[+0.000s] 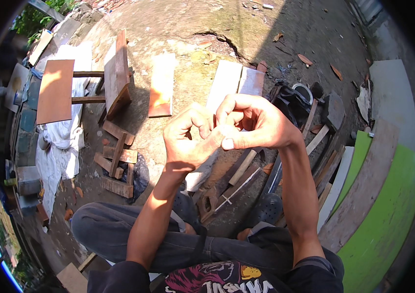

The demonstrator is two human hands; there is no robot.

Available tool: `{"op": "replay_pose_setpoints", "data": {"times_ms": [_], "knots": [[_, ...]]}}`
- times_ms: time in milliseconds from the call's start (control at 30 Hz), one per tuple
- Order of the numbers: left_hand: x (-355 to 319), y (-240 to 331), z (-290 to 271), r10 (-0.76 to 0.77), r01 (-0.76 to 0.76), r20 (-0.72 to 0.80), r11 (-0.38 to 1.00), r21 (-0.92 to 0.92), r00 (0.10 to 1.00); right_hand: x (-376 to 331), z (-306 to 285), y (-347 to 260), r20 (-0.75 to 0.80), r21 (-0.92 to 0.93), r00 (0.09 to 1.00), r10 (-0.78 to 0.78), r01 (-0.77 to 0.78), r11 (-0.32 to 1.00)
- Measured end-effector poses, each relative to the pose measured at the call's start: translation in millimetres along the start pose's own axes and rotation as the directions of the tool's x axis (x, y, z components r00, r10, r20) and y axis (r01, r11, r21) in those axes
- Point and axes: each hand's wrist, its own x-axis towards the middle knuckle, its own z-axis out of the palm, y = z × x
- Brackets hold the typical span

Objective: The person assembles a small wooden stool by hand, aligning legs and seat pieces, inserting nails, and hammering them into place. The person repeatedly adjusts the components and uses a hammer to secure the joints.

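Note:
Both hands are raised together over my lap, their fingertips meeting. My left hand [186, 138] has its fingers curled in, and its thumb reaches across to the right hand. My right hand [266, 123] is bent round, its thumb and forefinger closed at the tip of the left thumb. Whatever lies between the fingertips is too small or hidden to make out. Below the hands on the ground are a handsaw [209, 201] with a wooden grip and a light wooden handle [242, 167]. Beyond them lie pale boards [224, 84] and a reddish-brown plank [161, 88].
At left stands a wooden piece with a brown panel [55, 93], near a white cloth [61, 156]. Small wood blocks [119, 155] are stacked nearby. To the right are a dark-headed tool [333, 111], an open round tin [303, 93] and green boards [388, 215].

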Motion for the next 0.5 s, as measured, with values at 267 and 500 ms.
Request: {"op": "replay_pose_setpoints", "data": {"times_ms": [267, 500], "knots": [[-5, -6, -25, -0.135, 0.137, 0.036, 0.989, -0.059, 0.99, 17, 10, 12, -0.081, -0.118, 0.997, -0.001, -0.008, 0.993], [0, -76, -88, -0.541, 0.547, 0.175, 0.837, 0.018, 0.823, 60, -8, 81, -0.282, -0.194, 0.955, 0.092, -0.151, 0.969]]}}
